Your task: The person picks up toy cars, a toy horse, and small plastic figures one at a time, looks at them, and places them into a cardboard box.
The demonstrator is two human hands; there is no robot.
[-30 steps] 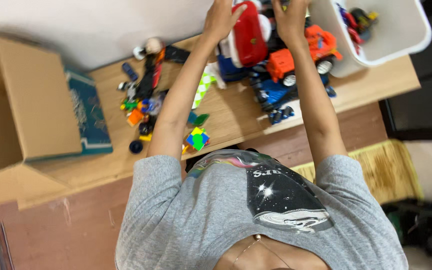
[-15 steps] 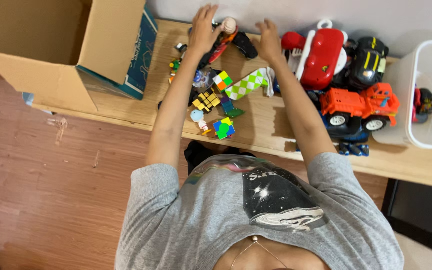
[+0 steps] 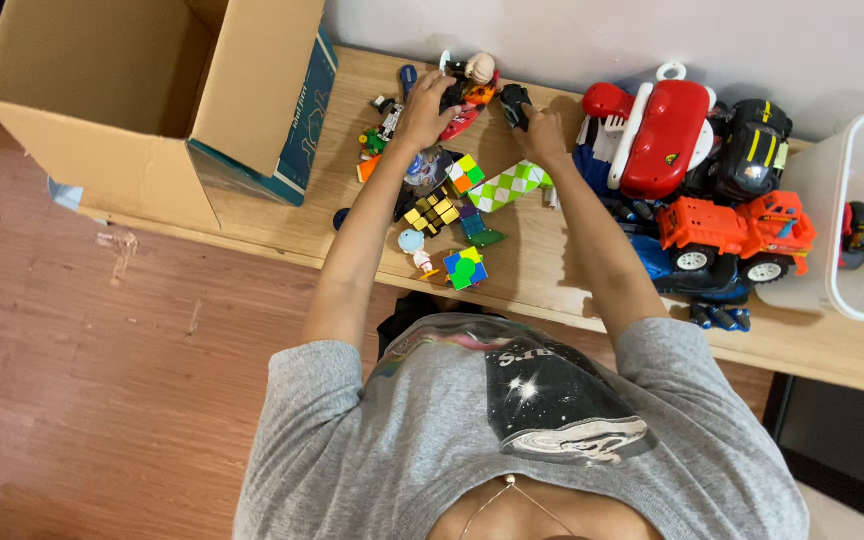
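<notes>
here the left hand (image 3: 422, 108) lies over a small heap of toys at the back of the wooden bench (image 3: 552, 280), its fingers curled down onto a red toy figure (image 3: 467, 100) with a pale round head; the grip looks closed on it, though the fingertips are hidden under the hand. the right hand (image 3: 544, 135) sits just beside it, fingers closed around a small black toy car (image 3: 512, 102) near the wall. both arms stretch forward from a grey t-shirt with a dark print.

just in front of the hands lie a green and white twist-snake puzzle (image 3: 507, 185), a multicoloured cube puzzle (image 3: 434, 212), a second small cube puzzle (image 3: 465, 268) nearer the bench edge, and a tiny figure with a light blue head (image 3: 414, 246).

to the left an open cardboard box (image 3: 142, 90) stands on the bench, one side printed teal. to the right are bigger toys crowded together: a red and white ride-on style vehicle (image 3: 657, 135), a black car with yellow stripes (image 3: 752, 150) and an orange truck (image 3: 737, 235). a white plastic bin (image 3: 852, 290) sits at the far right with a small toy inside. the floor is reddish wood.
</notes>
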